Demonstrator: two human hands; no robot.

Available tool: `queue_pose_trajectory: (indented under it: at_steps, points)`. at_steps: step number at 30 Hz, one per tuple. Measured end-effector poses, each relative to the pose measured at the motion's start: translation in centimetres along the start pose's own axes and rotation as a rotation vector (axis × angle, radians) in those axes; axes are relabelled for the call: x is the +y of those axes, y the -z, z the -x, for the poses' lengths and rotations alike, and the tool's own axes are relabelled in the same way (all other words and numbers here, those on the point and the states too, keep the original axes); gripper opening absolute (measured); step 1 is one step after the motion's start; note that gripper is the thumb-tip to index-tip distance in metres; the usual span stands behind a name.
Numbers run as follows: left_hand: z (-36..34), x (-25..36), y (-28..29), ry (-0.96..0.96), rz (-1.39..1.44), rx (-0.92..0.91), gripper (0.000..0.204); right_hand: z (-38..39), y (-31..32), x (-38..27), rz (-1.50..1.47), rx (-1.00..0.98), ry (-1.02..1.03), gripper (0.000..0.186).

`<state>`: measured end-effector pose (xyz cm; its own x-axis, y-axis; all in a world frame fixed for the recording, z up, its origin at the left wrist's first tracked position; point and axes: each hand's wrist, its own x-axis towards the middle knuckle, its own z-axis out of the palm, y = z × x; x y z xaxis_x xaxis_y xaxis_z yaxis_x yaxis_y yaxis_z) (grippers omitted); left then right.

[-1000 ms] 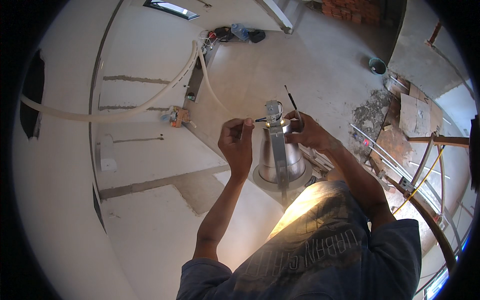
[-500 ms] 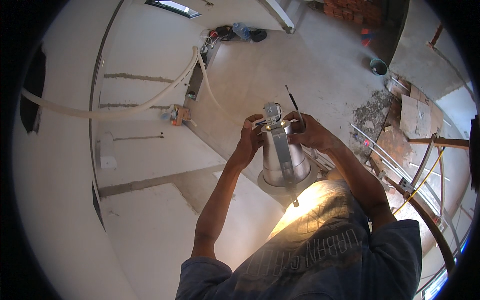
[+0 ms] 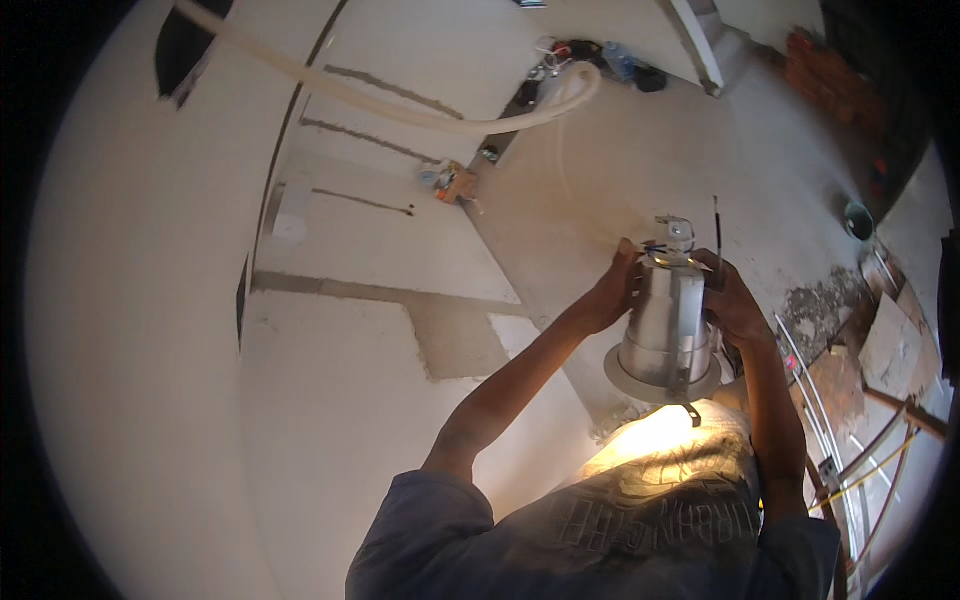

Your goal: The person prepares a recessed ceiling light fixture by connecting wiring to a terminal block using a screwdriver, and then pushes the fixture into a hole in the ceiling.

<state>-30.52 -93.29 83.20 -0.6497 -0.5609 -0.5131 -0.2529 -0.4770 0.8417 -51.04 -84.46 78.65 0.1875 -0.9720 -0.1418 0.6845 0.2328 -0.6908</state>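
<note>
The left forearm slants up and rightward, its left hand (image 3: pixel 610 298) curled against the near-upright recessed downlight (image 3: pixel 661 325), thumb raised by the top bracket (image 3: pixel 679 232). The right forearm rises almost straight; the right hand (image 3: pixel 737 303) has its partly closed fingers round the opposite side, a thin black-handled tool (image 3: pixel 718 232) sticking up beside them. The downlight is held between both hands, before the lit shirt (image 3: pixel 660 450).
</note>
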Motion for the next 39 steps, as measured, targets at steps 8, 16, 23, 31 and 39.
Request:
queue_pose_trajectory:
  at_steps: [8,16,23,31,39]
  points:
    - [0.6,1.0,-1.8,-0.105,-0.072,-0.044,0.104,0.6,-0.8,-1.0,0.042,-0.041,0.027,0.044]
    - [0.8,2.3,-2.6,-0.127,-0.104,-0.055,0.086,0.9,-0.3,-1.1,0.195,0.01,-0.009,0.043]
    - [1.6,3.0,-3.3,-0.059,-0.105,0.055,0.089,3.1,0.1,-0.2,0.276,0.172,0.083,0.037]
    - [2.2,3.3,-3.1,-0.034,-0.175,0.133,0.091,14.0,1.0,5.3,0.194,0.36,-0.169,0.019]
    - [2.2,3.0,-2.1,-0.094,-0.21,0.145,0.082,18.3,6.0,5.6,1.352,0.424,0.391,0.024]
